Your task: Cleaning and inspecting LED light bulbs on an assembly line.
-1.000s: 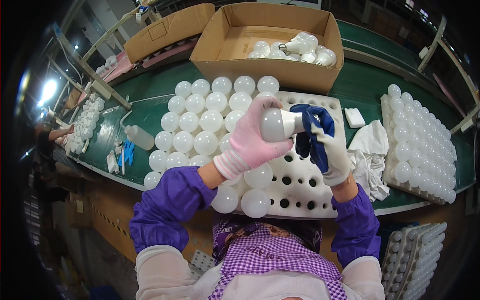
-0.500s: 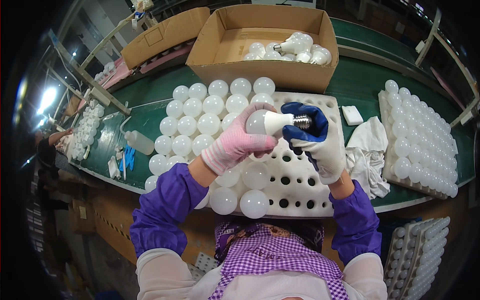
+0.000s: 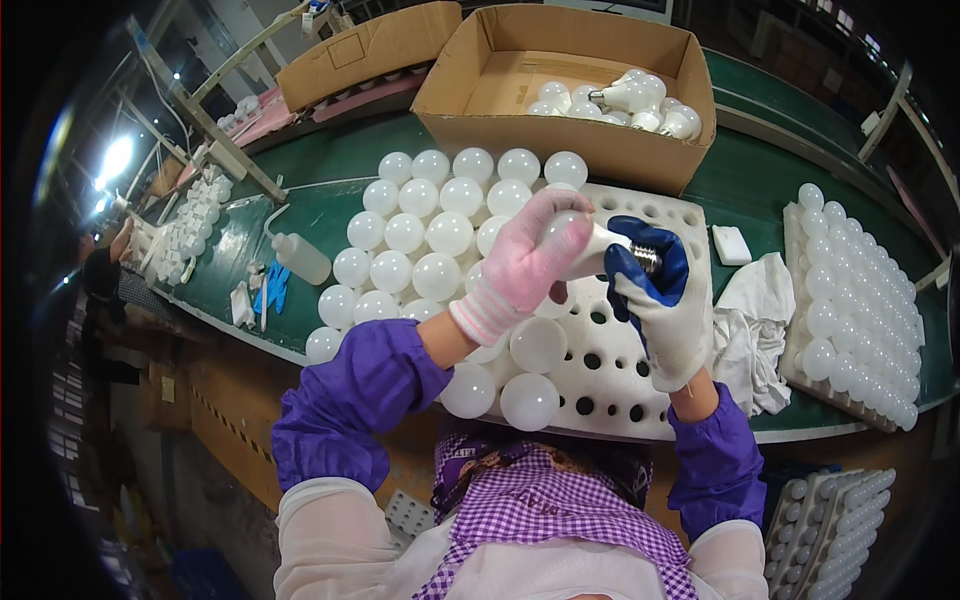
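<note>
One light bulb (image 3: pixel 597 250) is held sideways between my two gloved hands, its metal screw base pointing right. My left hand (image 3: pixel 530 255), in a pink glove, is wrapped over the round globe and hides most of it. In a white glove with blue coating, my right hand (image 3: pixel 655 290) has its fingers closed around the neck near the screw base. Both hands are above a white foam tray (image 3: pixel 620 355) with round holes. Rows of white bulbs (image 3: pixel 437 276) stand globe-up in its left part; bare holes show on the right.
Behind the tray, a cardboard box (image 3: pixel 560 140) holds several loose bulbs. To the right lie a white cloth (image 3: pixel 752 330), a white block (image 3: pixel 731 245) and another full bulb tray (image 3: pixel 855 300). A squeeze bottle (image 3: pixel 302 258) and a blue glove (image 3: pixel 272 287) lie left on the green table.
My left hand has turned from holding the globe's side to covering it from above. The bulb tilts more, its base slightly lower. The whole view has shifted.
</note>
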The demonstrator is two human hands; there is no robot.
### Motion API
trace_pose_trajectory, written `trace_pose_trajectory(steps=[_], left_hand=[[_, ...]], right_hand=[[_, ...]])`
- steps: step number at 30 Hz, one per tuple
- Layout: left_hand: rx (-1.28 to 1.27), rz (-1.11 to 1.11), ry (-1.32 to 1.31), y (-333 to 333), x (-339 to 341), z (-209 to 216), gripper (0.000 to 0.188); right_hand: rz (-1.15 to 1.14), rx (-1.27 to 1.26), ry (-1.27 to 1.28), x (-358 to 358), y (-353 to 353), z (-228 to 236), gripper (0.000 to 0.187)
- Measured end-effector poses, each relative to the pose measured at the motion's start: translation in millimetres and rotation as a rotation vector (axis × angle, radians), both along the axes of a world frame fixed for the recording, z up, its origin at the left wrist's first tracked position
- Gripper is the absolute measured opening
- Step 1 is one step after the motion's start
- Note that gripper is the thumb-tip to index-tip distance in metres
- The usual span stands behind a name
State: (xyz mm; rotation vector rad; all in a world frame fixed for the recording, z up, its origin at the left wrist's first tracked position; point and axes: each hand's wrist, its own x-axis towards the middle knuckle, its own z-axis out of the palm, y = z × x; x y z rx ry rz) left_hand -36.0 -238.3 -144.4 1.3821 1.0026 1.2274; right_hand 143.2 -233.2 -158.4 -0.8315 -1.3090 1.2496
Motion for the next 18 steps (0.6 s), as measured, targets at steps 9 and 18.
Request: trace_pose_trajectory(steps=[9, 18], left_hand=[[-0.129, -0.004, 0.047, 1, -8, 5, 0.044], [0.051, -0.137, 0.13, -3, -24, -3, 0.062]], right_hand=[[-0.022, -0.032, -0.051, 2, 2, -1, 0.031], [-0.012, -0.004, 0.033, 1, 4, -6, 0.032]])
